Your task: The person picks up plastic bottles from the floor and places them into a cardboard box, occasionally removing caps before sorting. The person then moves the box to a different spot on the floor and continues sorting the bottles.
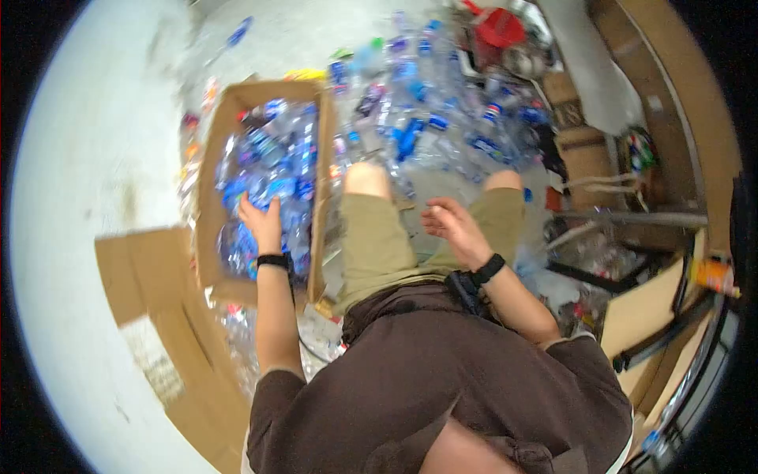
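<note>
My left hand (pixel 260 219) is over the cardboard box (pixel 319 182) on the left, its fingers apart against the blue and clear plastic bottles (pixel 272 150) that fill it. No bottle is visibly gripped there. Above my lap, between the knees, my right hand (pixel 450 222) hovers with loosely curled, spread fingers and nothing in it. Beyond my knees, many loose plastic bottles (pixel 410 134) lie on the floor. Both wrists carry black bands.
Flattened cardboard (pixel 170 316) lies at the lower left beside the white wall (pixel 79 197). A red object (pixel 499 28) is at the upper right. Brown boxes (pixel 586 158), a dark frame (pixel 616 272) and an orange item (pixel 713 276) stand to the right.
</note>
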The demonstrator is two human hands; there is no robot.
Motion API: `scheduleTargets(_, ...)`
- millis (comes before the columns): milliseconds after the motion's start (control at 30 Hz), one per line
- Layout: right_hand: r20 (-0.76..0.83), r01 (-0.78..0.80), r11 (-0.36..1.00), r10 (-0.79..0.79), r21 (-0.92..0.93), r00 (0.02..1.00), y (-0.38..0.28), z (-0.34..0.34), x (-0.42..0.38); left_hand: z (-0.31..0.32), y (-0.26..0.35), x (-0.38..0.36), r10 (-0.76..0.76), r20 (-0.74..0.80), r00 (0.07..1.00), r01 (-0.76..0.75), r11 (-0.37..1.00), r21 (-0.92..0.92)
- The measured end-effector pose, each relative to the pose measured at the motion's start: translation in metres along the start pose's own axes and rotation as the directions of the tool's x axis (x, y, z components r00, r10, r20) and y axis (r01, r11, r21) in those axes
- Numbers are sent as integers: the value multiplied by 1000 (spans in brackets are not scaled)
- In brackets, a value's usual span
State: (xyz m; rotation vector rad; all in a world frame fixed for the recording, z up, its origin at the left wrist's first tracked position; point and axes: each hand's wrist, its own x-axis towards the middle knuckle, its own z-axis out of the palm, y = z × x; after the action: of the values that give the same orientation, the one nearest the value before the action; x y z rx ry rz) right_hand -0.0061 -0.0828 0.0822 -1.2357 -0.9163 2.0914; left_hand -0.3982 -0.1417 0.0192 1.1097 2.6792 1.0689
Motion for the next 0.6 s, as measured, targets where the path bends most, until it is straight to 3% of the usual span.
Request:
scheduleTargets(33,-48,19,1000,-19,13,999,0,-5,4,0,37,-4,3,82,997,3,997,-74)
scheduleTargets(167,-117,-19,993,33,121,993,-9,-20,18,26,142,-8,340,323,883,-217,906,-362)
scheduleTargets(200,-140,-10,985,34,173,990,-12,-26,23,37,166,-9,391,381,838,-216,878,-426)
scheduleTargets(233,-158,-8,983,37,181,987,-15,-36,31,58,182,-10,466,387,796,-166,782,-601)
scheduleTargets(367,-302,106,944,-7,311,953,-39,-91,66,125,255,-16,583,518,627,-204,764,-612)
scheduleTargets(433,-392,231,893,-68,385,918,-48,-137,82,175,267,-21,567,627,534,-44,760,-649)
scheduleTargets(500,-387,296,760,-64,579,920,-56,-196,100,220,277,-25,589,691,418,-67,779,-623)
scheduleTargets(533,-404,297,764,-52,573,913,-64,-221,105,239,276,-28,588,699,407,-50,779,-625)
scheduleTargets(600,-417,274,502,198,820,887,-83,-267,116,273,272,-34,545,779,312,-32,825,-564)
